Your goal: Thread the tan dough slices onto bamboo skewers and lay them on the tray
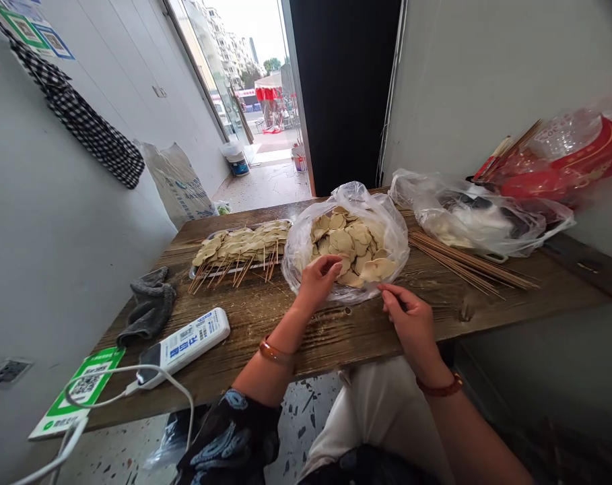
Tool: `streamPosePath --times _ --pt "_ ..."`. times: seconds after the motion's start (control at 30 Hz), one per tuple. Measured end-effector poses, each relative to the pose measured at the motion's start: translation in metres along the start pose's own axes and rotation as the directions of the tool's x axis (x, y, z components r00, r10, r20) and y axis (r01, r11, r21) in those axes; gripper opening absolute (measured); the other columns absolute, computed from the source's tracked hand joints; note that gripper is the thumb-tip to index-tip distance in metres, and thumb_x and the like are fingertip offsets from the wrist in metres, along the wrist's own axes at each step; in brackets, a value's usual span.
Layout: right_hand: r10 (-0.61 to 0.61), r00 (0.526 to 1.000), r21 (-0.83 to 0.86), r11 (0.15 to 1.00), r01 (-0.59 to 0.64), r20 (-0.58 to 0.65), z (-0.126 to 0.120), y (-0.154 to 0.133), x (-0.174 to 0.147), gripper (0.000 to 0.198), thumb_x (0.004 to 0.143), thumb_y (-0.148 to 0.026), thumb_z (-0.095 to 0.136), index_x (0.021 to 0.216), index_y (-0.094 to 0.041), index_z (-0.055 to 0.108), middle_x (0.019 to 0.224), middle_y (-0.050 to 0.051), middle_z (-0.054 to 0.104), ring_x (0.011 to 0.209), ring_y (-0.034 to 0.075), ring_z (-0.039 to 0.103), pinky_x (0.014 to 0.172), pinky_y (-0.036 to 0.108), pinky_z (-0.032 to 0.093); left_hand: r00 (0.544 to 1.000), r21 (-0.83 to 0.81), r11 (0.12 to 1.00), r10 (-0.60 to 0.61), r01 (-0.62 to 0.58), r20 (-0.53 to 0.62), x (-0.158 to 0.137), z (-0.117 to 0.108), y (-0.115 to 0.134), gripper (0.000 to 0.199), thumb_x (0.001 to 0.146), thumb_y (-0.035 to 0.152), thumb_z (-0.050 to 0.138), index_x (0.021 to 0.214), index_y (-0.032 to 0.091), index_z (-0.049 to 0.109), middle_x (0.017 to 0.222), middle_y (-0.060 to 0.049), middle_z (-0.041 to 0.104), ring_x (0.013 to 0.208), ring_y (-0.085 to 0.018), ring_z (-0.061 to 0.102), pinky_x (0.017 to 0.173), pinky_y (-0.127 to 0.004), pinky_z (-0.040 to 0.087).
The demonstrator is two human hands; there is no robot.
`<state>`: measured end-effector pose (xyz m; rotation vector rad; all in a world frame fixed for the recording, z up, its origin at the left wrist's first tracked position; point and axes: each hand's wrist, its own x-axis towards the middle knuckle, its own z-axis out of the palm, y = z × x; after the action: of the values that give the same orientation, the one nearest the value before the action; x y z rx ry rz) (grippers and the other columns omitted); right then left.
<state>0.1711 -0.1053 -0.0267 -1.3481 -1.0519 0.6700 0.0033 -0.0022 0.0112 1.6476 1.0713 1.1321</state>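
Left hand, head view: your left hand [318,277] curves over the near side of the slices, thumb and forefinger close together; you cannot tell whether they grip one.
Right hand: your right hand [409,320] brings thumb and forefinger nearly tip to tip beside the near slice [379,270]; what, if anything, lies between them cannot be told.
Slices: the pale, flat slices [341,241] sit in the clear bag [296,236] before you, its mouth spread wide, probably so both hands can reach in.
Loose skewers: the thin sticks [474,264] lie fanned to the bag's right, seemingly for your right hand's easy reach.
Tray: left of the bag, the tray [191,273] bears skewered slices [242,244], stick ends towards you, perhaps to keep them easy to grasp.
Table edge: a dark cloth [147,306] and a cabled power bank [194,337] rest at left, apart from the food.
Count: two hands, one tray, one bag of slices, one cloth, one power bank; slices and sticks overlap too much to number.
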Motion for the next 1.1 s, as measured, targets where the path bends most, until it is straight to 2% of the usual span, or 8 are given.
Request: streamPosePath --times 0.1,0.23,0.43,0.57,0.7,0.83,0.97,1.1 --pt "0.052 0.997 0.089 0.995 -0.047 -0.052 -0.001 0.001 -0.001 0.036 0.085 -0.042 0.059 0.104 -0.014 0.072 0.062 -0.002 0.055 0.052 0.01 0.045 0.048 0.022 0.037 0.993 0.254 0.96 0.113 -0.119 0.037 0.002 -0.002 -0.007 0.013 0.077 0.024 0.063 0.085 0.017 0.071 0.081 -0.005 0.064 0.072 -0.015 0.055 0.069 -0.026 0.043" --pt "0.038 0.999 0.082 0.996 -0.035 -0.035 -0.001 0.001 0.0 0.036 0.085 -0.041 0.058 0.104 -0.014 0.072 0.064 -0.001 0.057 0.055 0.011 0.047 0.05 0.023 0.038 0.951 0.48 0.829 0.188 -0.287 0.245 0.0 0.006 -0.009 0.016 0.074 0.019 0.065 0.089 0.02 0.071 0.09 -0.006 0.063 0.083 -0.018 0.056 0.078 -0.03 0.043" --pt "0.018 1.0 0.045 0.999 -0.017 -0.009 -0.001 0.0 0.001 0.036 0.085 -0.041 0.058 0.103 -0.014 0.073 0.064 0.001 0.06 0.055 0.012 0.05 0.049 0.023 0.038 0.908 0.6 0.696 0.192 -0.394 0.373 -0.003 0.013 -0.006 0.013 0.079 0.023 0.06 0.086 0.021 0.072 0.093 -0.008 0.061 0.091 -0.022 0.054 0.083 -0.034 0.041" --pt "0.013 1.0 0.033 0.999 -0.014 0.005 -0.001 0.0 0.001 0.036 0.085 -0.042 0.057 0.102 -0.014 0.073 0.066 0.002 0.062 0.056 0.012 0.052 0.048 0.023 0.038 0.91 0.599 0.699 0.197 -0.392 0.366 -0.003 0.016 -0.005 0.015 0.081 0.02 0.056 0.075 0.02 0.07 0.086 -0.007 0.061 0.087 -0.021 0.053 0.081 -0.033 0.041" --pt "0.004 1.0 0.021 1.0 -0.004 0.007 -0.001 0.0 0.001 0.036 0.085 -0.041 0.057 0.103 -0.015 0.073 0.065 0.002 0.062 0.056 0.013 0.053 0.047 0.022 0.037 0.965 0.428 0.869 0.185 -0.248 0.184 0.0 0.016 -0.005 0.01 0.078 0.022 0.06 0.072 0.019 0.068 0.078 -0.004 0.061 0.077 -0.017 0.053 0.074 -0.028 0.041" --pt "0.018 1.0 0.049 0.999 -0.019 0.012 -0.002 0.001 0.001 0.036 0.084 -0.041 0.058 0.102 -0.014 0.073 0.062 0.001 0.06 0.055 0.013 0.052 0.047 0.023 0.037 0.999 0.012 1.0 -0.009 0.009 -0.031 0.005 0.009 -0.004 0.015 0.074 0.032 0.066 0.072 0.017 0.063 0.066 0.001 0.056 0.062 -0.01 0.048 0.06 -0.022 0.037" --pt "0.042 0.998 0.088 0.995 -0.045 0.042 -0.003 0.001 0.001 0.034 0.084 -0.041 0.06 0.102 -0.015 0.073 0.063 0.0 0.059 0.054 0.011 0.049 0.047 0.022 0.037 0.979 -0.434 0.886 -0.199 0.162 -0.041 0.006 0.0 -0.001 0.031 0.068 0.043 0.071 0.078 0.017 0.057 0.064 0.004 0.055 0.056 -0.008 0.048 0.054 -0.02 0.039" --pt "0.082 0.986 0.176 0.978 -0.107 0.143 -0.004 0.003 0.002 0.032 0.083 -0.04 0.061 0.101 -0.017 0.073 0.061 -0.001 0.056 0.052 0.01 0.045 0.045 0.022 0.035 0.961 -0.57 0.783 -0.271 0.25 0.048 0.005 -0.003 0.001 0.041 0.064 0.046 0.076 0.084 0.018 0.054 0.066 0.002 0.06 0.058 -0.011 0.056 0.057 -0.025 0.047"
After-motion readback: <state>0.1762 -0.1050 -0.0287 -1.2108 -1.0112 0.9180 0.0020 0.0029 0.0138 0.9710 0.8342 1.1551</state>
